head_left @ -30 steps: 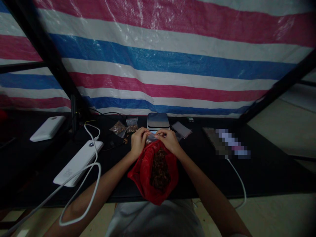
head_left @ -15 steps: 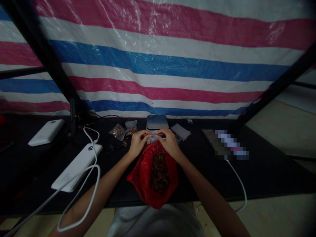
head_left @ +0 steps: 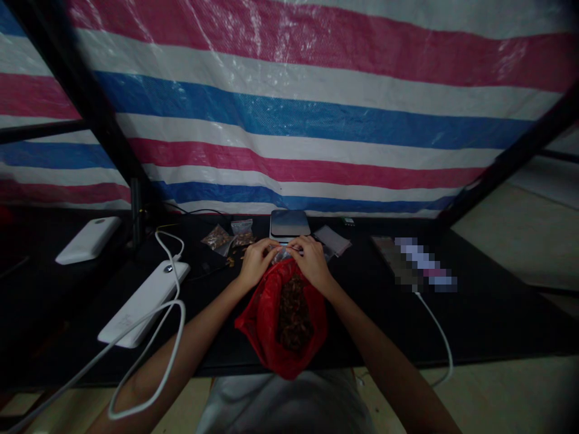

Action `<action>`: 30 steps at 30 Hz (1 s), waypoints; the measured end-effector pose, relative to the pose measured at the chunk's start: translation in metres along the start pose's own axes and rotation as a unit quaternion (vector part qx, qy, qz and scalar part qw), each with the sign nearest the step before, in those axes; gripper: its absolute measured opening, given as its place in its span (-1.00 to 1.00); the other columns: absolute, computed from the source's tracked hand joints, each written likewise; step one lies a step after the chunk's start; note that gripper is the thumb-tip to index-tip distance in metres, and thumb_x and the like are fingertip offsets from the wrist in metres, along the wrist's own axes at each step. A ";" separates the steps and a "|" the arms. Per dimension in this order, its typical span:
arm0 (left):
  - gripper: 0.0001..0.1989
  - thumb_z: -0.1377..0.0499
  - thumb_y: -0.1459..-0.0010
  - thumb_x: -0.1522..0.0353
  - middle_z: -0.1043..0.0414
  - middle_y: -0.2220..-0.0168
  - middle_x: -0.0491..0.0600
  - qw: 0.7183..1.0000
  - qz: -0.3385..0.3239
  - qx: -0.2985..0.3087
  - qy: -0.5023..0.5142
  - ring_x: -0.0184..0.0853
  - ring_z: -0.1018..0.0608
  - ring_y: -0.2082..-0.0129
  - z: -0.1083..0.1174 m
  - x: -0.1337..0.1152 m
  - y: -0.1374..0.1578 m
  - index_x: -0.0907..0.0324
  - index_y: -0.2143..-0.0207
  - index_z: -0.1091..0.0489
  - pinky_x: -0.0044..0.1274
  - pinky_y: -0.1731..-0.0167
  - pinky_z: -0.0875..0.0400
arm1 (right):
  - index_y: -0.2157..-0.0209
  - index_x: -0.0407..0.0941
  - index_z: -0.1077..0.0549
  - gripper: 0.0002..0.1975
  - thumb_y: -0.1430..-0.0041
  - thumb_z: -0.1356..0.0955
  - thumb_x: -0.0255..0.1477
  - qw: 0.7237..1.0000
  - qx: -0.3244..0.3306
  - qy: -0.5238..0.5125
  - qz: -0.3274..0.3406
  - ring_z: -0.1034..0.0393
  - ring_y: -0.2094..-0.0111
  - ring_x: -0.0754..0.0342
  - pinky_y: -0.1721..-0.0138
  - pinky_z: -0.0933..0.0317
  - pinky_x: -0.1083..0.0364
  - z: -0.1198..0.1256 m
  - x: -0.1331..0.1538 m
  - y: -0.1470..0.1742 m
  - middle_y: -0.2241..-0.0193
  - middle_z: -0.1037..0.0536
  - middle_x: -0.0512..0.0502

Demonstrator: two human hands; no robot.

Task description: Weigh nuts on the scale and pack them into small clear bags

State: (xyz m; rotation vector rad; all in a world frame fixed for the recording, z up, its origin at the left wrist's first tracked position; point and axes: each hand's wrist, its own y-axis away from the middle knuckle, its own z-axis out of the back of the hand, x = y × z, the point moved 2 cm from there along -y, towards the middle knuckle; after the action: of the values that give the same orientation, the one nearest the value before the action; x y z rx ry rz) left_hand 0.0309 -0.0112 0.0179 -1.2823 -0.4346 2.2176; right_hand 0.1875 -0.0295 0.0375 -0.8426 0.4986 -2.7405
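Both hands pinch the top edge of a small clear zip bag, my left hand at its left side and my right hand at its right. Fingers cover much of this bag, so its contents are hard to make out. Just below the hands stands an open red plastic bag holding a heap of brown dried pieces. A digital scale with a metal plate lies right behind the fingertips. Left of the hands are a filled zip bag and another filled zip bag.
Flat clear bags lie right of the scale, and a few loose bits lie to its left. A white power bank with a looping cable is at left, another power bank beyond it. A phone on a cable lies at right.
Both hands stay at the small bag's top edge, the fingers shifted only slightly along it. The whole view has moved a little; nothing has been let go.
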 end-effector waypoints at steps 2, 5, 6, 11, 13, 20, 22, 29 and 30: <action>-0.81 -0.09 -0.18 0.29 -0.46 0.42 -0.08 1.000 -0.011 0.002 -0.011 -0.41 -0.44 0.47 0.000 -0.001 0.000 0.20 0.35 -0.43 -0.59 0.42 -0.27 | 0.40 -0.08 -0.46 -0.94 -0.10 -0.33 -0.44 1.000 -0.005 0.005 0.001 -0.30 0.27 0.02 0.22 -0.05 0.06 0.000 0.002 0.001 0.42 -0.47 -0.03; -0.82 -0.07 -0.19 0.30 -0.44 0.42 -0.09 0.999 -0.029 0.010 -0.028 -0.42 -0.42 0.47 0.001 -0.004 0.001 0.19 0.34 -0.42 -0.60 0.41 -0.27 | 0.41 -0.08 -0.46 -0.94 -0.10 -0.33 -0.47 1.000 -0.010 0.006 0.000 -0.30 0.29 0.03 0.22 -0.05 0.05 0.001 0.006 0.002 0.44 -0.47 -0.02; -0.82 -0.07 -0.19 0.31 -0.43 0.43 -0.09 0.999 -0.034 0.012 -0.031 -0.42 -0.42 0.47 0.002 -0.004 0.001 0.19 0.34 -0.41 -0.60 0.41 -0.27 | 0.42 -0.08 -0.46 -0.94 -0.10 -0.33 -0.47 1.000 -0.012 0.005 0.000 -0.31 0.29 0.03 0.22 -0.05 0.05 0.002 0.007 0.002 0.44 -0.47 -0.02; -0.83 -0.06 -0.20 0.31 -0.40 0.43 -0.09 0.999 -0.037 -0.016 -0.032 -0.42 -0.41 0.47 0.006 -0.006 0.002 0.19 0.35 -0.39 -0.60 0.41 -0.26 | 0.43 -0.07 -0.48 -0.93 -0.08 -0.33 -0.43 0.999 -0.029 -0.036 0.002 -0.33 0.33 0.05 0.24 -0.08 0.07 0.004 0.005 0.000 0.47 -0.50 0.00; -0.83 -0.05 -0.20 0.32 -0.40 0.41 -0.09 0.998 -0.031 -0.037 -0.033 -0.41 -0.41 0.44 0.007 -0.008 0.002 0.20 0.35 -0.39 -0.59 0.39 -0.26 | 0.41 -0.06 -0.48 -0.93 -0.07 -0.34 -0.41 0.996 -0.036 -0.085 0.005 -0.34 0.36 0.06 0.26 -0.12 0.08 0.002 0.000 -0.002 0.45 -0.52 0.01; -0.83 -0.06 -0.20 0.32 -0.43 0.39 -0.07 0.999 -0.031 -0.012 -0.025 -0.40 -0.44 0.42 0.003 -0.009 0.003 0.20 0.32 -0.39 -0.59 0.36 -0.29 | 0.46 -0.11 -0.48 -0.91 -0.04 -0.34 -0.41 0.983 -0.046 -0.177 0.010 -0.39 0.42 0.09 0.33 -0.20 0.13 -0.004 -0.009 -0.003 0.48 -0.52 -0.02; -0.84 -0.07 -0.19 0.32 -0.44 0.40 -0.07 0.999 -0.030 -0.012 -0.028 -0.40 -0.45 0.41 0.003 -0.008 0.003 0.20 0.34 -0.39 -0.59 0.35 -0.30 | 0.46 -0.11 -0.48 -0.93 -0.03 -0.35 -0.43 0.985 -0.048 -0.166 0.019 -0.39 0.43 0.09 0.32 -0.21 0.13 -0.004 -0.006 -0.002 0.49 -0.53 -0.02; -0.83 -0.05 -0.21 0.33 -0.43 0.39 -0.07 0.999 -0.037 -0.006 -0.035 -0.39 -0.46 0.37 0.003 -0.011 0.004 0.19 0.34 -0.40 -0.58 0.32 -0.30 | 0.50 -0.08 -0.51 -0.91 -0.02 -0.36 -0.46 0.993 -0.055 -0.104 0.009 -0.39 0.46 0.08 0.33 -0.19 0.11 0.001 -0.001 -0.002 0.53 -0.54 -0.01; -0.83 -0.05 -0.20 0.33 -0.43 0.39 -0.07 0.999 -0.035 -0.013 -0.033 -0.39 -0.46 0.37 0.004 -0.011 0.004 0.19 0.35 -0.40 -0.58 0.32 -0.30 | 0.50 -0.08 -0.51 -0.91 -0.02 -0.36 -0.45 0.992 -0.053 -0.117 0.005 -0.40 0.46 0.09 0.34 -0.20 0.11 0.002 -0.002 -0.003 0.52 -0.55 -0.01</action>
State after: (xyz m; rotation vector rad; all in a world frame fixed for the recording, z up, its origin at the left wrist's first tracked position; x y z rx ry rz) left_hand 0.0309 -0.0207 0.0255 -1.1921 -0.5272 2.2064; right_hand 0.1894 -0.0269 0.0391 -1.1672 0.6016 -2.5788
